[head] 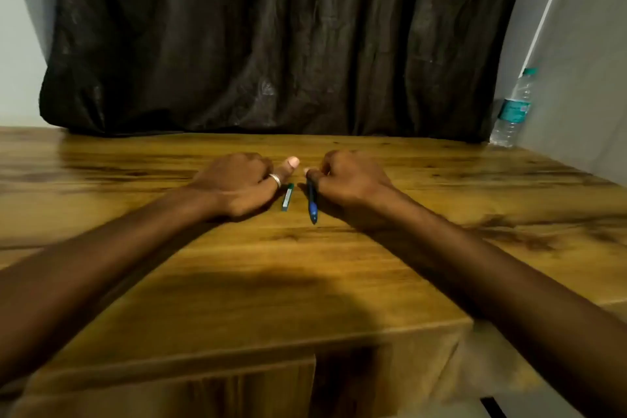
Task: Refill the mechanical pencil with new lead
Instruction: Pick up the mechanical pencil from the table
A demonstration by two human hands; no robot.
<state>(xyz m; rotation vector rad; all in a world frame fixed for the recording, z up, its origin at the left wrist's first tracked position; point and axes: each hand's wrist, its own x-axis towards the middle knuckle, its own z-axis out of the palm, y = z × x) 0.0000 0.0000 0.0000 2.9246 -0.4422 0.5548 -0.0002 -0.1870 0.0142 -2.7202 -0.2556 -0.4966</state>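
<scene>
A blue mechanical pencil (311, 202) lies on the wooden table (237, 282), its tip pointing toward me. My right hand (349, 183) rests beside it with fingers curled, thumb and forefinger pinching its far end. A slim green and white lead case (287, 197) lies flat just left of the pencil. My left hand (242, 183), a ring on one finger, rests on the table left of the case with fingers curled under and thumb stretched forward; it touches neither the case nor the pencil as far as I can see.
A dark curtain (271, 44) hangs behind the table's far edge. A clear water bottle (512, 112) with a teal cap stands at the far right corner against a white wall (583, 78). The table's near edge (237, 349) drops off below my forearms.
</scene>
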